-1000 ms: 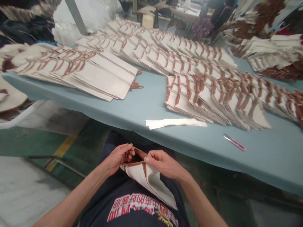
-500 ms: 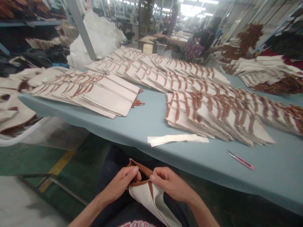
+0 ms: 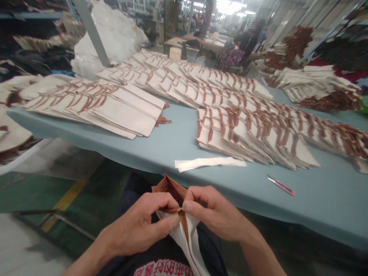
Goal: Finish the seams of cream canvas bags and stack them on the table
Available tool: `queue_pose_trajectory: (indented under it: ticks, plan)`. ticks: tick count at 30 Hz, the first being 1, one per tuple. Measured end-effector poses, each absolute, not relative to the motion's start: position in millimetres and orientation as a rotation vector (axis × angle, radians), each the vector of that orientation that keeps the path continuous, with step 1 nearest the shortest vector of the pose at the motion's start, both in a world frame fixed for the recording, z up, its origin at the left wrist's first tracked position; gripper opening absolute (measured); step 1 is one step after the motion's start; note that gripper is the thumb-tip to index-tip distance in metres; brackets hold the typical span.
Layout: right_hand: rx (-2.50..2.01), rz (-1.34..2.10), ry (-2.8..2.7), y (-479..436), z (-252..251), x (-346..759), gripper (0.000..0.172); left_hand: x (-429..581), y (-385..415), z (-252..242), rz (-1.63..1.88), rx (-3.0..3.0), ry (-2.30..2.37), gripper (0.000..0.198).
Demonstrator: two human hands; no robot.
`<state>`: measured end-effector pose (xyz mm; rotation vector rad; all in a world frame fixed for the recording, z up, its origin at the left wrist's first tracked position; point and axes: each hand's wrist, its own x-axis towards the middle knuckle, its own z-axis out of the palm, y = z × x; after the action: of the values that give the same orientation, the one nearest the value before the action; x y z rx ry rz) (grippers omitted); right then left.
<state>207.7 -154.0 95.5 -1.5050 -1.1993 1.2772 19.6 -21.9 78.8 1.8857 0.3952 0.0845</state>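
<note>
Between my two hands is a cream fabric pouch [image 3: 184,238] with a brown lining, its mouth gaping upward and its lower end hanging over my lap. My left hand [image 3: 152,218] pinches the rim, thumb outside on the cream cloth and fingers at the brown edge. Close beside it, my right hand [image 3: 211,211] grips the same rim at the seam, thumb and forefinger pressed together. The fingertips of both hands almost meet at the seam. What the tips press on is partly hidden.
A blue-covered table [image 3: 161,149] stands ahead, its near edge just beyond my hands. Overlapping cream and brown pieces [image 3: 253,134] lie on it in rows. Pale strips [image 3: 209,163] and pink-handled thread snips [image 3: 281,185] lie near the front edge. A person [image 3: 241,46] sits farther back.
My left hand has moved from inside the pouch's mouth to the rim beside my right hand, its thumb now outside. The pouch and both hands have come up slightly.
</note>
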Motion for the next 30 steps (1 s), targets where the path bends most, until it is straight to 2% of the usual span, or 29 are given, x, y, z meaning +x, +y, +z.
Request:
queue_pose_trajectory:
  ticks: [7,19,23,30]
  plan:
    - [-1.545,1.205,-1.335,-152,105,200,0.038,20,-17,101,0.029,1.804,0.281,0.044]
    - [-1.564,1.218,-1.522,-145,108,196,0.03,15,-10,88,-0.18,1.623,0.255,0.062]
    - [-1.524,1.226,-1.61,-141,114,197,0.029,11,-5,86,-0.225,1.585,0.208,0.062]
    - [-1.498,1.172,-1.709,-138,116,192,0.024,3,-7,88,-0.246,1.592,0.22,0.05]
